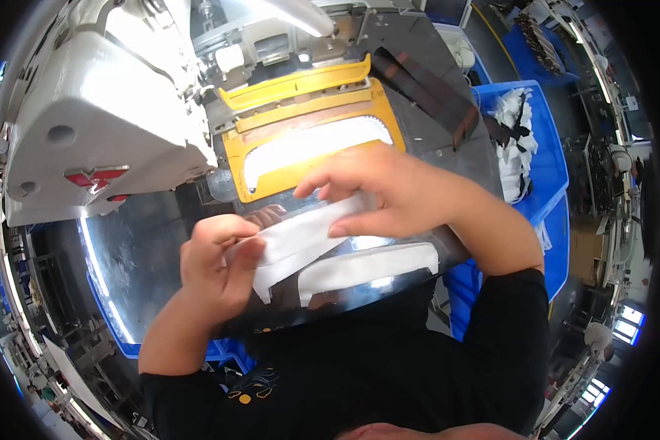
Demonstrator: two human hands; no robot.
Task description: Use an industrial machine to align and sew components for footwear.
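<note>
A long white fabric piece (301, 238) is held slantwise above the shiny machine table. My left hand (216, 264) pinches its left end between thumb and bent fingers. Over its right end spreads my right hand (389, 191), the thumb lying on the cloth and the fingers stretched apart beyond its far edge. A second white fabric piece (370, 270), long with turned-down ends, lies flat on the table close to my body. Beyond my hands, a yellow template frame (235, 165) surrounds a white piece (315, 143) with a curved outline.
The white sewing machine head (114, 110) stands at the left. Dark strips (429, 95) lie at the table's far right. A blue bin (554, 147) beside the table holds white and black cloth pieces (515, 139). A yellow bar (297, 82) sits behind the template.
</note>
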